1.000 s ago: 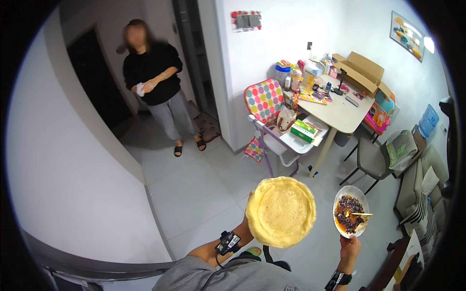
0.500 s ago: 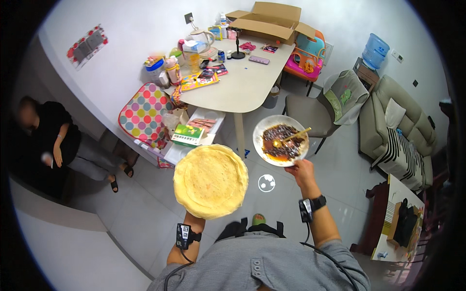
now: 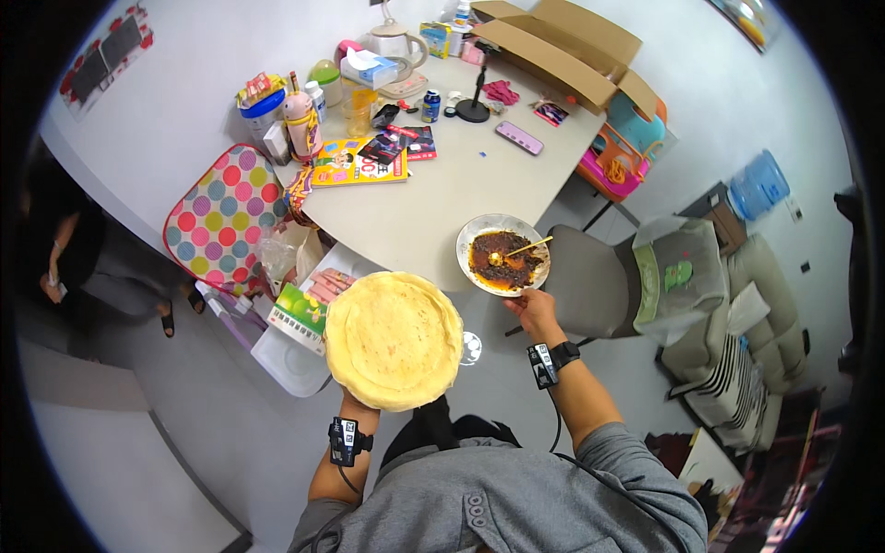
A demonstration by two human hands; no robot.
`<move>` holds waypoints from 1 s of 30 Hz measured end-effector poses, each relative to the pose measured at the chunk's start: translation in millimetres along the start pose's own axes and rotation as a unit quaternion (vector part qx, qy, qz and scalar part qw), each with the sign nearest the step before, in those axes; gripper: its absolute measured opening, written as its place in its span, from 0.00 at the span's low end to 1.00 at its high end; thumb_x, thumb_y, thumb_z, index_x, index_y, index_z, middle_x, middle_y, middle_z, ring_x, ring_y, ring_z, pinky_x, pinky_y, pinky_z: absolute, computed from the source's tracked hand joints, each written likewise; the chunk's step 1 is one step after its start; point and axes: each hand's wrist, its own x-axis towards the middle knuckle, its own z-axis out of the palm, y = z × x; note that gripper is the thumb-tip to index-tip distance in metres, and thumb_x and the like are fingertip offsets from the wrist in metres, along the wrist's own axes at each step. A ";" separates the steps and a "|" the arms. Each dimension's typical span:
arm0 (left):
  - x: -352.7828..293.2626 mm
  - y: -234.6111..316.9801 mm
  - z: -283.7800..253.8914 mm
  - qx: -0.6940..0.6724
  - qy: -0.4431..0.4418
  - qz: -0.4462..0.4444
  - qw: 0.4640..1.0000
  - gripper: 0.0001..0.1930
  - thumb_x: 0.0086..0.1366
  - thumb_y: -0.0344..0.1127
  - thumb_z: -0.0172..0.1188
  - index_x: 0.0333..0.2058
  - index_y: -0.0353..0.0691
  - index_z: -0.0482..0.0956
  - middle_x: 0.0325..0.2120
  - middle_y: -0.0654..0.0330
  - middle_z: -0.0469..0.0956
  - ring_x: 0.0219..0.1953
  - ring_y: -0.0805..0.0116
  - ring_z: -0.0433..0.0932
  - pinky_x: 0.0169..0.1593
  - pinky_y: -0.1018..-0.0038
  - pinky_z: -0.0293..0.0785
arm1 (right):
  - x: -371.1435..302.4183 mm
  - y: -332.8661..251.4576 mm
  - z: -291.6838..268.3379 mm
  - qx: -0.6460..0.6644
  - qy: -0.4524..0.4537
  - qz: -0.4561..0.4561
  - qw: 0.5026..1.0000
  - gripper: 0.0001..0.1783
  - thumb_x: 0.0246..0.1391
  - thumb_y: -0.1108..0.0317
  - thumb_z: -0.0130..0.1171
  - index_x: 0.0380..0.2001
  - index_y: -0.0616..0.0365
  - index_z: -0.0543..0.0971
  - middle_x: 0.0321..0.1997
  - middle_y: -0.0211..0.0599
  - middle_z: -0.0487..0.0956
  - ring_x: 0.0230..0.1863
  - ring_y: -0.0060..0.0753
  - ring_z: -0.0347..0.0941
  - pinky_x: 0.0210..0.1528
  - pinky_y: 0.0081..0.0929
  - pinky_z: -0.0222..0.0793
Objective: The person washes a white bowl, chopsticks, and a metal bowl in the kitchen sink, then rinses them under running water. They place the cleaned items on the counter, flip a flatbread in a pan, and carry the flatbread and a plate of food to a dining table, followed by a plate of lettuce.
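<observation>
A stack of round yellow pancakes (image 3: 394,341) rests on my left hand (image 3: 358,402), which holds it up from beneath. Its fingers are hidden below the stack, and I cannot tell if a plate lies under it. My right hand (image 3: 533,310) grips the near rim of a white bowl (image 3: 466,232). Dark brown sauce with reddish oil (image 3: 493,267) fills its bottom, and a thin yellowish utensil handle (image 3: 531,245) leans out to the right. The bowl is held at the table's near right corner, apart from the pancakes.
The pale table (image 3: 406,217) carries books (image 3: 359,166), a phone (image 3: 519,137), a black stand (image 3: 473,111) and an open cardboard box (image 3: 572,55). A grey chair (image 3: 595,276) stands right, a dotted chair (image 3: 226,217) left. Another person (image 3: 69,240) is at far left.
I have come closer to the table, and the view has turned. The bowl has moved toward the table's near corner. Both hands keep their holds. The other person sits farther left in view.
</observation>
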 end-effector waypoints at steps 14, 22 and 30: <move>157.7 -25.7 23.9 -0.091 0.029 0.058 0.994 0.23 0.62 0.49 0.39 0.51 0.40 0.59 0.51 0.57 0.62 0.48 0.63 0.65 0.48 0.69 0.67 | 187.1 -61.7 43.1 -0.003 -0.117 0.074 0.990 0.14 0.53 0.74 0.40 0.43 0.68 0.63 0.43 0.48 0.69 0.39 0.42 0.70 0.40 0.34 0.72; 227.0 -70.7 36.5 -0.096 0.173 0.101 0.975 0.28 0.58 0.57 0.42 0.50 0.42 0.62 0.48 0.57 0.65 0.46 0.61 0.67 0.46 0.66 0.68 | 172.4 -96.1 69.1 -0.149 -0.320 0.314 0.881 0.21 0.56 0.59 0.41 0.47 0.64 0.61 0.39 0.47 0.72 0.38 0.42 0.73 0.39 0.34 0.72; 262.8 -85.8 53.6 -0.127 0.195 0.153 0.960 0.24 0.61 0.49 0.43 0.50 0.41 0.62 0.48 0.55 0.66 0.47 0.58 0.67 0.48 0.63 0.68 | 166.7 -93.1 96.6 -0.079 -0.447 0.373 0.810 0.21 0.57 0.58 0.40 0.52 0.51 0.58 0.47 0.40 0.68 0.40 0.38 0.72 0.39 0.34 0.71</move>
